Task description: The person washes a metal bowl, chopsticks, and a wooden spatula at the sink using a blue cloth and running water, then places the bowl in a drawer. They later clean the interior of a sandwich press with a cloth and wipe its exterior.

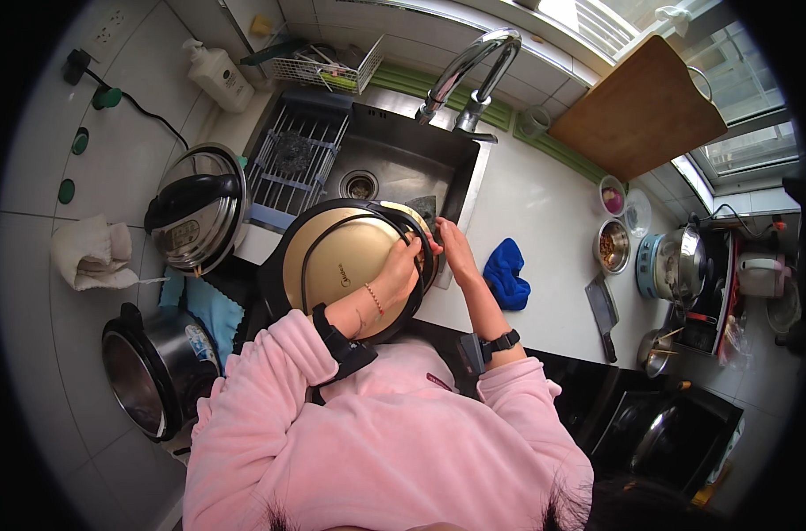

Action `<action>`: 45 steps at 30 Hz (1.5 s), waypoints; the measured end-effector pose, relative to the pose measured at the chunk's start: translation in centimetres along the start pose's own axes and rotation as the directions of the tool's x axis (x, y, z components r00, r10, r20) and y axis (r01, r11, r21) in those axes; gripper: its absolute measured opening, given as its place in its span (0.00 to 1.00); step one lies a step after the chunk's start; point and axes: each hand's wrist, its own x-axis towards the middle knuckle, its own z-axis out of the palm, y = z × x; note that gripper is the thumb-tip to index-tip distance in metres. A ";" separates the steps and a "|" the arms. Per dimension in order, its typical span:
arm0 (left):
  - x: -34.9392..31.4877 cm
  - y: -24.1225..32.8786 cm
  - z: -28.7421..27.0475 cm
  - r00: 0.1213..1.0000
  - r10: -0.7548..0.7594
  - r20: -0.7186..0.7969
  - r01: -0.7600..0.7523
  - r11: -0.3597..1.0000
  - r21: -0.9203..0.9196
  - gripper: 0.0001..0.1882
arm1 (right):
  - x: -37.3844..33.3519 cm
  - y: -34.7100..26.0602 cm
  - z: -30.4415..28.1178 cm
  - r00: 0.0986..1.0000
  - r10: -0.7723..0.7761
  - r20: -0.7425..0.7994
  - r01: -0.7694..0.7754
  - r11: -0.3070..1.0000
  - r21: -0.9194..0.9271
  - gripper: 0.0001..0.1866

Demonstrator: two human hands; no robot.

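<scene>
A round gold appliance (332,252) with a black rim, resembling an electric griddle, is tilted against the front of the sink, close to my body. A thin black cord (319,237) loops over its gold face. My left hand (399,276) lies across the right side of that face, fingers closed round the cord near the rim. My right hand (454,251) is at the rim's right edge, fingertips bent together; what they pinch is hidden. Just behind the fingers, a grey-green scouring pad (423,209) shows at the sink's edge.
The steel sink (412,155) holds a rack (297,155) under a chrome faucet (474,75). On the right counter lie a blue cloth (507,274), a cleaver (603,310) and small bowls (613,243). A cooker lid (195,212) and steel pot (146,376) stand left.
</scene>
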 end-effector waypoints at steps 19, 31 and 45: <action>-6.0 -0.2 -3.5 0.990 0.140 0.011 -0.134 0.915 0.381 0.10 | -1.4 -7.5 0.7 0.880 -0.462 0.107 0.473 0.839 -0.267 0.20; -9.0 -2.4 -4.5 0.940 0.341 0.019 -0.294 0.780 0.552 0.11 | -9.1 -5.0 6.6 0.912 -0.382 -0.150 0.253 0.810 -0.528 0.31; -8.3 -2.5 -4.5 0.956 0.286 0.059 -0.285 0.868 0.407 0.14 | -17.6 0.3 8.1 0.909 -0.062 -0.413 -0.096 0.931 -0.351 0.25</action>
